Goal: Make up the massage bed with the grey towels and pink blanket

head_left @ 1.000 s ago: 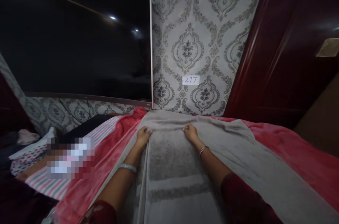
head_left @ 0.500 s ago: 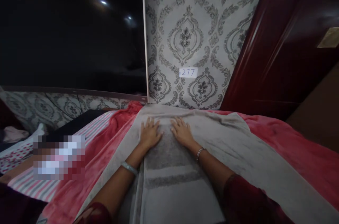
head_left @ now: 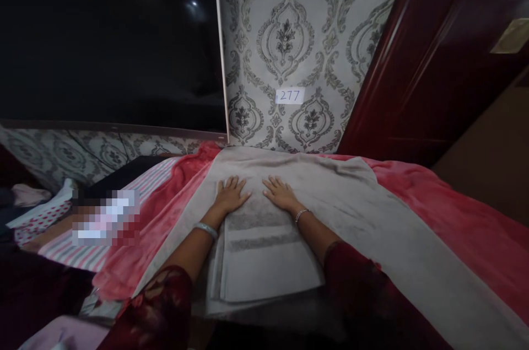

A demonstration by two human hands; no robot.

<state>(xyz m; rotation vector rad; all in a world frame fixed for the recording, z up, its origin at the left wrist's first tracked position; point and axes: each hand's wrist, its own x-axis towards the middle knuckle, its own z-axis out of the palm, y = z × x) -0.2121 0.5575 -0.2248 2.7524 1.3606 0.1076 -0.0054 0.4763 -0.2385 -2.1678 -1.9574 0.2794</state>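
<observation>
- Folded grey cloth (head_left: 268, 270): lies lengthwise in front of the person, layered, with a darker band across it, on a spread grey sheet (head_left: 363, 229). Whether the two are one piece cannot be told.
- Left hand (head_left: 231, 194) and right hand (head_left: 281, 194): palms down near the far end of the folded cloth, fingers spread, nothing clamped; a gap separates the hands.
- Support surface: red blanket (head_left: 450, 206) shows beyond both sides of the grey sheet.
- Rear wall (head_left: 285, 3): patterned wallpaper bearing a paper label (head_left: 290, 96) marked "277".
- Television (head_left: 103, 47): dark screen, left of the label.
- Glossy dark red panel (head_left: 388, 63): right of the label, slanting in view.
- Left side: striped cloth (head_left: 70, 256) beside the blanket; dotted fabric (head_left: 41, 223) farther left.
- Obstructions: pixelated patch (head_left: 106, 217) hides part of the striped cloth; forearms and dark red sleeves (head_left: 359, 278) cover parts of the grey sheet.
</observation>
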